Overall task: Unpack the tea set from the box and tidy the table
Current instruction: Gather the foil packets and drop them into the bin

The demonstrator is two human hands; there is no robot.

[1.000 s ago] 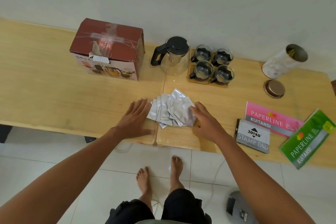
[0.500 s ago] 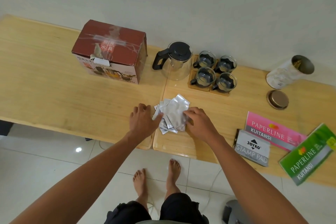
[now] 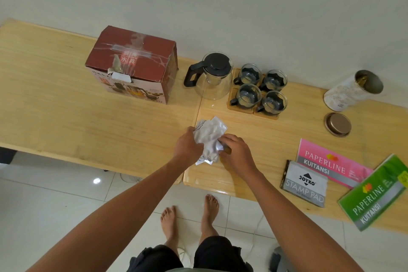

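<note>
My left hand (image 3: 187,149) and right hand (image 3: 237,153) press in from both sides on a bunch of silver foil sachets (image 3: 209,139), fingers curled around the bundle so it stands gathered between my palms near the front edge of the wooden table (image 3: 66,112). Beyond my hands, straight ahead, stands the glass teapot (image 3: 213,76) with its black lid and handle, and just right of it four glass cups (image 3: 261,90) sit on wooden coasters, close together in a square. Ahead and to the left of my left hand is the red tea set box (image 3: 134,64), closed and taped over. Far to the right of my right hand a white tin canister (image 3: 351,90) lies tilted with its mouth open, and its gold lid (image 3: 337,124) rests flat nearer me. Closer on the right lie a Joyko stamp pad (image 3: 305,183), a pink Paperline receipt book (image 3: 329,162) and a green Paperline receipt book (image 3: 375,192), overlapping. Nothing lies between my hands and the teapot.
</note>
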